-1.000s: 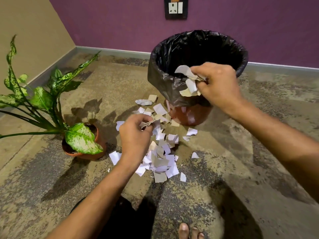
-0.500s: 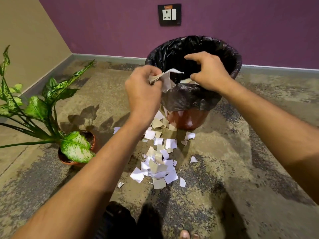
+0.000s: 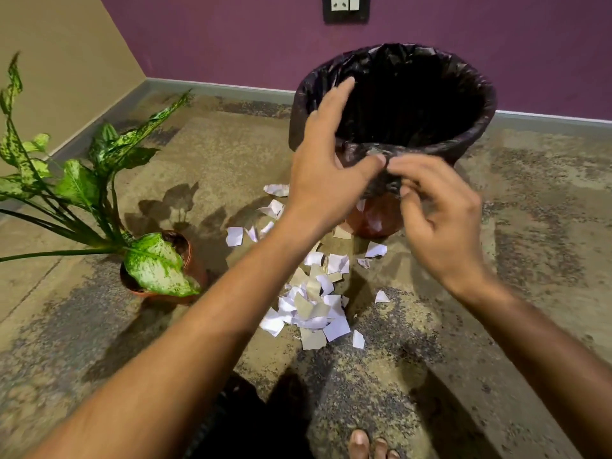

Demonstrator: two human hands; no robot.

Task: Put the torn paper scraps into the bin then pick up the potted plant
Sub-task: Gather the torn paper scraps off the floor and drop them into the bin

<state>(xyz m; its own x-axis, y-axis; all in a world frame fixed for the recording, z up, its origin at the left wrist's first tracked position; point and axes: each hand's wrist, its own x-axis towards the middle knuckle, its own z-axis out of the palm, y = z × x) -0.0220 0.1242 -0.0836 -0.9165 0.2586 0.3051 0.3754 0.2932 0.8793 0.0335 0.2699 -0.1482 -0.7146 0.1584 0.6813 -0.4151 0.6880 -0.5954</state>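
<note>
Paper scraps (image 3: 316, 299) lay heaped on the floor (image 3: 496, 293) below both wrists. Right hand (image 3: 440, 223) hung loosely curled, empty; left hand (image 3: 326, 167) spread, thumb at the bin (image 3: 397, 104) rim. Potted plant (image 3: 155, 263) stood well left of the left hand.

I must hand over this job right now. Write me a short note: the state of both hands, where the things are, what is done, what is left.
Left hand: open, empty, at the near rim of the bin.
Right hand: fingers loosely curled, nothing visible in them, below the rim.
Paper scraps: many on the floor in front of the bin.
Potted plant: on the floor, at the left, untouched.
Left: gather the scraps into the bin, then lift the plant.
</note>
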